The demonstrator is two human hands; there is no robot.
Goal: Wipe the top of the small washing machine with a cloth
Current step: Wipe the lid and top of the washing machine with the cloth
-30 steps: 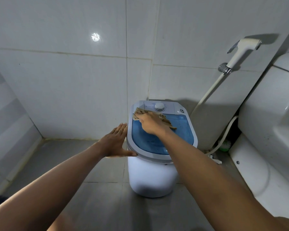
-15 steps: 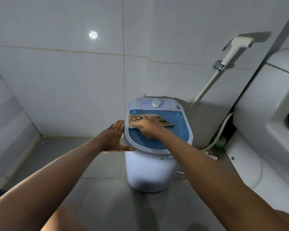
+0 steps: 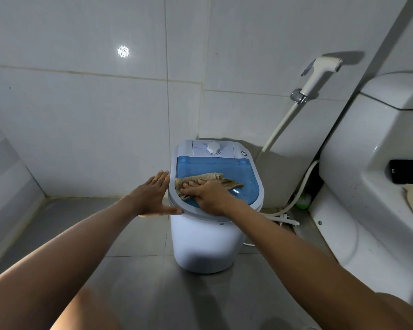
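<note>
A small white washing machine stands on the floor against the tiled wall. It has a translucent blue lid and a white dial at the back. My right hand presses a tan cloth flat on the near left part of the lid. The cloth's frayed end trails right across the blue. My left hand lies flat against the machine's left side, fingers spread, thumb touching the grey rim.
A white toilet fills the right side, with a dark object on its ledge. A bidet sprayer hangs on the wall, its hose running down behind the machine. Grey tile floor extends left.
My right hand has dragged the cloth from the back of the lid, near the dial, toward the near left edge. My left hand stays on the machine's side.
</note>
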